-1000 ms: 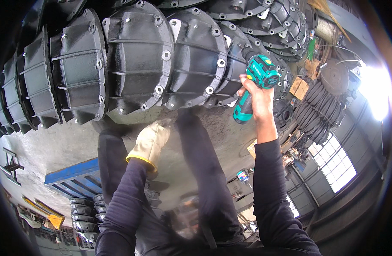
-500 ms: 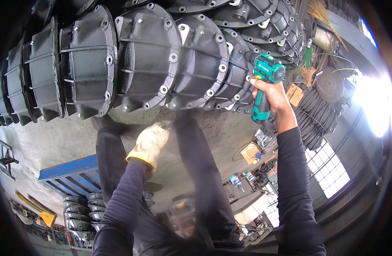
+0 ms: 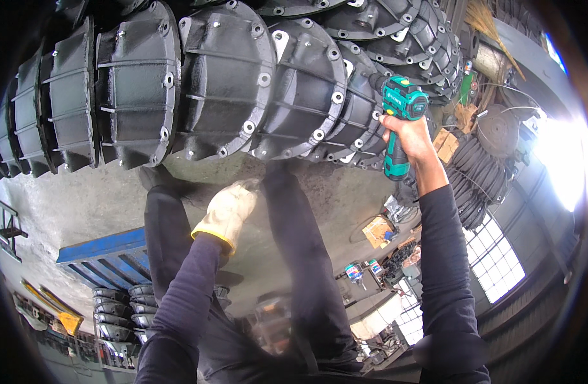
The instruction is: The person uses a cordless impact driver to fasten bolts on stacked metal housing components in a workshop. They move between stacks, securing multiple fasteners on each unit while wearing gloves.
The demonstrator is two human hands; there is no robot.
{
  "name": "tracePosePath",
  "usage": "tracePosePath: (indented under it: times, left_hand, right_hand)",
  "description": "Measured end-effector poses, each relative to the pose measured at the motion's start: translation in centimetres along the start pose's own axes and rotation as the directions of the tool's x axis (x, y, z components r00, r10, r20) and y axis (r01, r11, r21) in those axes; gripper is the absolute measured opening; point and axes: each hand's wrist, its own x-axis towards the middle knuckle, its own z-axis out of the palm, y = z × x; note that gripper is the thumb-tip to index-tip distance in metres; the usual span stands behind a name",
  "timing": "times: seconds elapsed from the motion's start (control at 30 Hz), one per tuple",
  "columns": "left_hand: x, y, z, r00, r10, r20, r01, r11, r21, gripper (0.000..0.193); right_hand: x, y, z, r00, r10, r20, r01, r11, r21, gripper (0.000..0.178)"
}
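Bare fingers of my right hand [image 3: 410, 139] wrap round the grip of a green and black cordless drill [image 3: 400, 102]. The drill's nose points up and left at a black cast housing [image 3: 361, 105] in the stack; whether its tip touches the casting I cannot tell. My left hand [image 3: 228, 208], in a cream work glove with a yellow cuff, hangs low between my body and the row, touching no casting. Its fingers curl inward, and whatever they may hold is hidden. Nearest above it is a large ribbed black housing [image 3: 223, 89] with a flange of bolt holes.
More black housings [image 3: 137, 89] run leftward in a nested row. On the left stands a blue metal bin [image 3: 108, 256] beside stacked castings [image 3: 115, 313]. Coiled black hose [image 3: 476, 169], a cardboard piece [image 3: 378, 230] and a straw broom [image 3: 489, 29] lie to the right.
The view has shifted slightly, so the housings sit a little higher and further right. My right hand still grips the drill near the same housing; my left hand keeps its pose.
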Motion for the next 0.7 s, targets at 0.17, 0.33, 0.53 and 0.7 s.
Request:
tracePosePath:
  times: [0.17, 0.33, 0.53, 0.7]
  left_hand:
    - [-0.1, -0.1, 0.8, 0.981, -0.178, 0.071, 0.191, 0.944, -0.269, 0.042]
    - [0.2, -0.2, 1.4, 0.996, -0.09, -0.004, 0.089, 0.994, -0.064, 0.041]
    - [-0.3, -1.0, 2.9, 1.0, -0.008, -0.005, 0.008, 0.999, 0.046, 0.044]
    - [-0.6, -1.4, 3.4, 0.998, 0.026, -0.051, -0.021, 0.996, 0.082, 0.045]
  right_hand:
    - [-0.1, -0.3, 0.3, 1.0, 0.023, -0.018, -0.024, 0.999, -0.026, 0.012]
    - [0.0, -0.1, 0.3, 0.999, 0.019, -0.026, -0.02, 0.999, -0.032, 0.011]
    - [0.0, 0.4, -0.1, 1.0, 0.009, -0.019, -0.009, 0.999, 0.04, 0.02]
    - [-0.3, 1.0, -0.6, 0.999, -0.036, 0.006, 0.036, 0.999, -0.017, 0.034]
